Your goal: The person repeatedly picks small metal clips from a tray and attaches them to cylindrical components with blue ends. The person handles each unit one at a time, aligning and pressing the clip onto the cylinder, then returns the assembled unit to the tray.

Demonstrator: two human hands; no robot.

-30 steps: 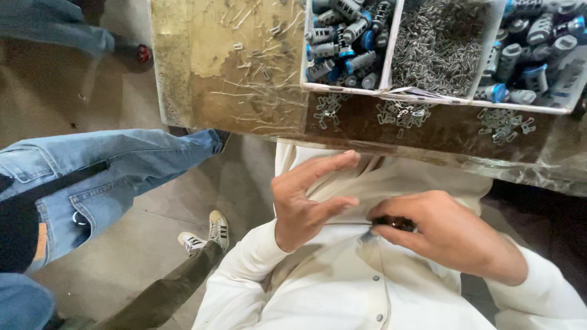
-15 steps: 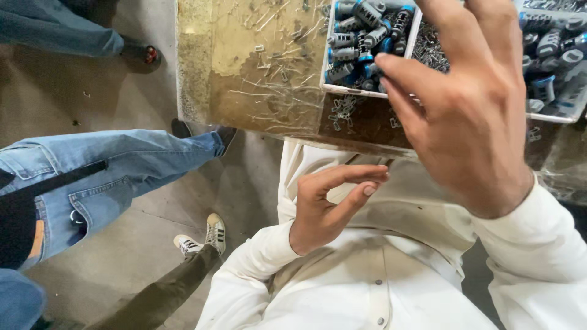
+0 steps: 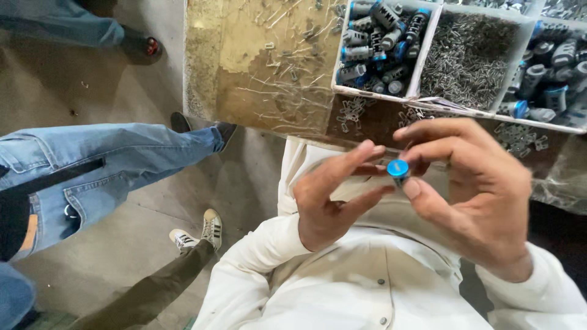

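Observation:
My right hand [image 3: 474,189] pinches a small cylindrical part with a blue cap [image 3: 398,168] between thumb and fingers, in front of my chest. My left hand [image 3: 333,195] is half curled beside it, fingertips nearly touching the part, holding nothing that I can see. Both arms wear white sleeves. Above the hands lies a white divided tray [image 3: 428,46]. Its left compartment holds several blue-capped cylinders [image 3: 379,43]. The middle compartment is full of small metal pins [image 3: 468,58].
The tray rests on a worn brown workbench [image 3: 257,67] strewn with loose metal clips under clear plastic. To the left, a person's leg in blue jeans [image 3: 116,165] stretches over the concrete floor. A white sneaker [image 3: 199,232] and dark trouser leg lie below it.
My right hand reached up over the tray, then came back down in front of my chest with a blue-capped part. The left hand stayed low, now curled toward the part.

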